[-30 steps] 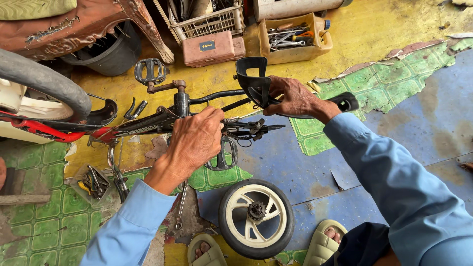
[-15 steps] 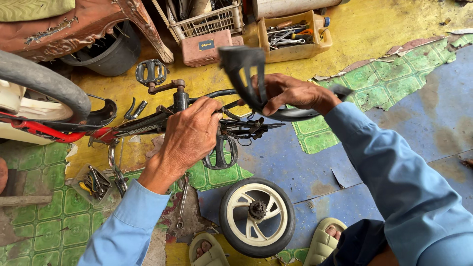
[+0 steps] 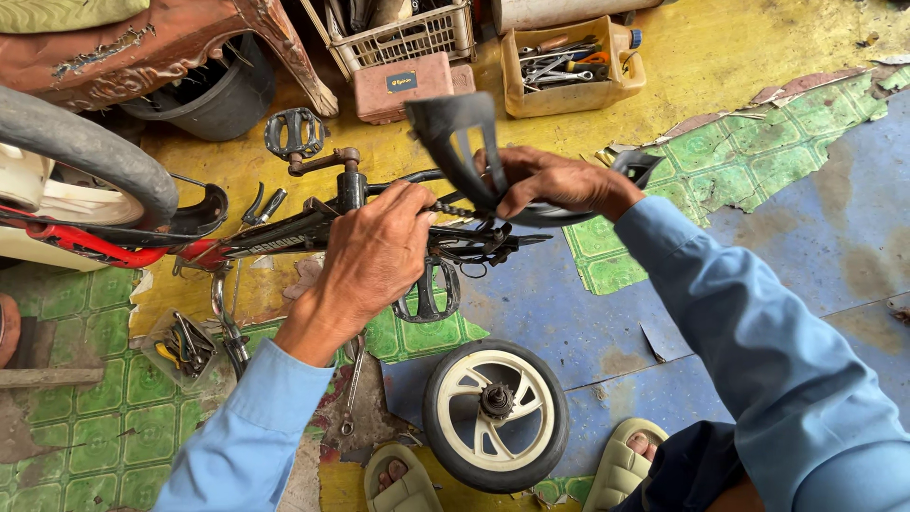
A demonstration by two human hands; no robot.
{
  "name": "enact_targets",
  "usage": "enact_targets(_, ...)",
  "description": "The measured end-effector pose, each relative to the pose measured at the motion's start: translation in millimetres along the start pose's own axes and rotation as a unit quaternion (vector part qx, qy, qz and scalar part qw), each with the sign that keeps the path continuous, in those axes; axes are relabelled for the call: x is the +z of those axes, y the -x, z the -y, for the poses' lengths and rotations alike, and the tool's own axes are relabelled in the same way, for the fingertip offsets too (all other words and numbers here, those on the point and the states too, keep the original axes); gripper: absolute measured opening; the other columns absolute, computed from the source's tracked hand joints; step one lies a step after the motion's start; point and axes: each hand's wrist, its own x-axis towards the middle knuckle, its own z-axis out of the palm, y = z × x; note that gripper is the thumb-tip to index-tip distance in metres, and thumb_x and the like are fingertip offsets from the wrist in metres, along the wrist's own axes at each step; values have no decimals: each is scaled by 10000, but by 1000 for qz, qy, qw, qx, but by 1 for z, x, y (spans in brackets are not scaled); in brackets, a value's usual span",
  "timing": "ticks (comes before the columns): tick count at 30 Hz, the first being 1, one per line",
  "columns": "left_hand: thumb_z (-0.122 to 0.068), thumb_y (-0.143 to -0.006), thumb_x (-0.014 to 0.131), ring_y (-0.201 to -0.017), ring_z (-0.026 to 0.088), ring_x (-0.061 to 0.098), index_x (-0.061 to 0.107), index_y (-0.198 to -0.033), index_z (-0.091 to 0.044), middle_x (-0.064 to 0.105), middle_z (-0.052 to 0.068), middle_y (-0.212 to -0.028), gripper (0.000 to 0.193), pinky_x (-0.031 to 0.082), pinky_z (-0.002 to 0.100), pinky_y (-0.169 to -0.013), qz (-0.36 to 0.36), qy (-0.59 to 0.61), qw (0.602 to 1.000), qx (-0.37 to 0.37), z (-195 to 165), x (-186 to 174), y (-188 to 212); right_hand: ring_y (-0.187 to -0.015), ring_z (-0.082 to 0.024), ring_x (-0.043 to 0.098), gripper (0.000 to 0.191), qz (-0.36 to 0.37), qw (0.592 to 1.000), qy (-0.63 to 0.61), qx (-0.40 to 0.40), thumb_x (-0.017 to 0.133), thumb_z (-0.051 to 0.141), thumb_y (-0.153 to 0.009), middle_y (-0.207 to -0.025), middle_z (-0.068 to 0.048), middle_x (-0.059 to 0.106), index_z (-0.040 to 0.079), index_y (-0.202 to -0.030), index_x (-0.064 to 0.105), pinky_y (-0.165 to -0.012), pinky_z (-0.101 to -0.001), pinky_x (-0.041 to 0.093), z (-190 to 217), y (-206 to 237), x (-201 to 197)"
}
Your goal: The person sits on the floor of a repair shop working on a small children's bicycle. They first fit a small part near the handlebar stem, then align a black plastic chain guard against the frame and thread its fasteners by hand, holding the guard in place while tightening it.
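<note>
A small black bicycle frame (image 3: pixel 275 232) lies on its side on the floor, with a crank and pedal (image 3: pixel 294 133) sticking up and a second pedal (image 3: pixel 427 299) below. My left hand (image 3: pixel 374 251) grips the frame by the crank, fingertips on the chain (image 3: pixel 455 210). My right hand (image 3: pixel 555 180) holds a black plastic chain guard (image 3: pixel 455 133), lifted above the frame and tilted up toward me. Its far end (image 3: pixel 635 166) shows behind my wrist.
A loose small wheel (image 3: pixel 495 412) with a cream rim lies between my sandalled feet (image 3: pixel 398 479). A large tyre (image 3: pixel 85 147) and red frame are at left. A yellow tool box (image 3: pixel 569 71), pink case (image 3: pixel 408 85), wire basket (image 3: pixel 398 33), bagged pliers (image 3: pixel 185 346) and a wrench (image 3: pixel 353 379) lie around.
My right hand has raised the chain guard off the frame and tipped it upward. My left hand has slid a little toward the chain.
</note>
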Motion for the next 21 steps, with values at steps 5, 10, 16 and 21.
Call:
enact_targets(5, -47, -1026, 545, -579, 234, 708, 638, -1089, 4, 690, 124, -899, 124, 546, 343, -473, 81, 19, 996, -24, 2, 41, -4, -1029, -234, 662, 494, 28, 998, -54, 18, 711, 160, -748, -1043, -114, 709, 27, -1208, 591, -1011, -365, 482, -14, 23, -33)
enact_targets(10, -25, -941, 589, -603, 293, 708, 624, -1035, 1, 697, 128, -937, 104, 551, 417, -491, 62, -47, 996, 42, -1, 67, 0, -1068, -268, 683, 482, 31, 991, -111, 72, 686, 106, -803, -1073, -189, 740, -46, -1247, 577, -1023, -384, 484, -24, 48, -46)
enact_targets(16, -71, -933, 632, -644, 329, 708, 596, -967, -16, 686, 137, -916, 74, 548, 448, -511, 70, -27, 995, 61, -4, 59, -5, -1040, -350, 731, 644, 63, 971, -200, 117, 674, 65, -782, -1083, -226, 735, -31, -1397, 510, -965, -449, 546, -24, 64, -41)
enact_targets(21, -113, -972, 644, -632, 312, 706, 608, -972, -21, 667, 141, -834, 99, 545, 442, -531, 156, -15, 987, 32, -1, 23, -12, -1063, -329, 725, 680, 74, 967, -217, 109, 693, 65, -782, -1122, -224, 740, -18, -1422, 479, -1015, -455, 549, -10, 64, -24)
